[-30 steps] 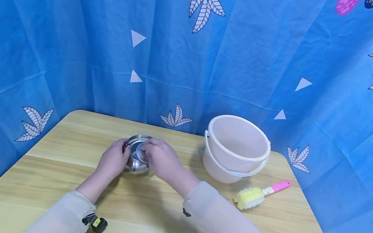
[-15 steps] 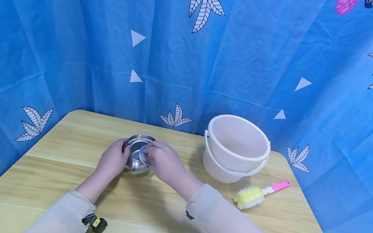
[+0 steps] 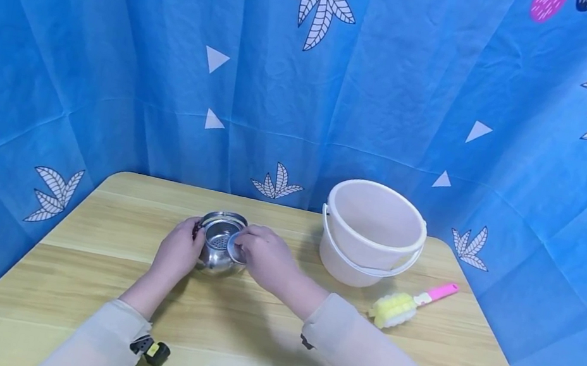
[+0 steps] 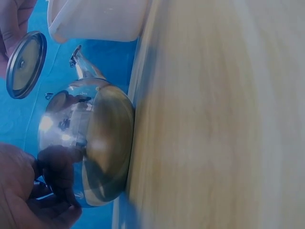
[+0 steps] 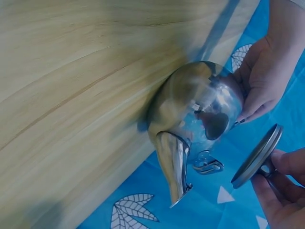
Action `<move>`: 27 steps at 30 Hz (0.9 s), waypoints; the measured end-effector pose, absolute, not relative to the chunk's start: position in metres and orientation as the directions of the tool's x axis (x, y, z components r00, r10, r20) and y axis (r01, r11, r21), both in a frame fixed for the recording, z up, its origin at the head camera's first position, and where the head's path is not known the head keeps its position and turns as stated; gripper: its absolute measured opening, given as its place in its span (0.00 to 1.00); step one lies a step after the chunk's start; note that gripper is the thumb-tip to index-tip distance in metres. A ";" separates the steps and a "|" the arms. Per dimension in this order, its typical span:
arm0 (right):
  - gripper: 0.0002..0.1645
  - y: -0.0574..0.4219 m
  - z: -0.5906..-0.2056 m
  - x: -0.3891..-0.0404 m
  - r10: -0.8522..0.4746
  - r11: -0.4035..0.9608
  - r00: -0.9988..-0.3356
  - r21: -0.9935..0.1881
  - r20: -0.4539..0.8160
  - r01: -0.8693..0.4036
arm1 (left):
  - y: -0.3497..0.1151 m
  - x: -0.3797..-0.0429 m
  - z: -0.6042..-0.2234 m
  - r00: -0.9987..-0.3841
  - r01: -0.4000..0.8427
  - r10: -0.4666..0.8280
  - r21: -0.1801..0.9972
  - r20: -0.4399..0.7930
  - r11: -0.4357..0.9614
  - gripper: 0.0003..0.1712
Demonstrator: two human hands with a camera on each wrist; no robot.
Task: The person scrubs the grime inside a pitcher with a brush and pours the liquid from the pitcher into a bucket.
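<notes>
Two hands, both engaged. Left hand point(image 3: 179, 248): fingers curled round the left side of the kettle point(image 4: 107, 143), exact grip partly hidden. Right hand point(image 3: 267, 259): pinching the lid point(image 4: 26, 67) by its knob point(image 5: 267, 169), tilted, apart from the kettle, just right of its uncovered top. Kettle upright on the left half of the table point(image 3: 78, 302), strainer point(image 3: 221, 241) visible inside. Probably thin steel: stiff, fairly light if empty, slick on the polished belly, likelier to dent than break. Best steadied opposite the spout point(image 5: 174, 167); lid best taken by the knob, being smooth at the rim. Farther right, white bucket point(image 3: 337, 247) near the far edge; nearer, sponge brush point(image 3: 394, 310), pink end toward far right. Beyond, blue curtain point(image 3: 420, 113).
</notes>
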State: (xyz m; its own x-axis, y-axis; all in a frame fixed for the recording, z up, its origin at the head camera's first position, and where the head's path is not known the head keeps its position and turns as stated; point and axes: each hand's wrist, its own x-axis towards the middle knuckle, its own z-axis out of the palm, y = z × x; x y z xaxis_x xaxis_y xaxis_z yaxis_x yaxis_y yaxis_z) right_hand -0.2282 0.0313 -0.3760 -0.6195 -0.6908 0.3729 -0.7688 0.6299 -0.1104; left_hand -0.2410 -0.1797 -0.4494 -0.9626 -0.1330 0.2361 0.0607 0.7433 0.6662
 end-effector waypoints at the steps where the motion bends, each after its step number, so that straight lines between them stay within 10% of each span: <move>1: 0.12 0.033 -0.376 -0.228 -0.691 0.625 -0.614 -0.111 0.381 -0.772 | -0.179 -0.241 -0.449 -0.963 0.059 -0.134 0.666 0.234 0.743 0.26; 27: 0.10 0.062 -0.373 -0.218 -0.658 0.676 -0.675 -0.132 0.334 -0.725 | -0.178 -0.239 -0.448 -0.966 0.037 -0.146 0.670 0.215 0.741 0.27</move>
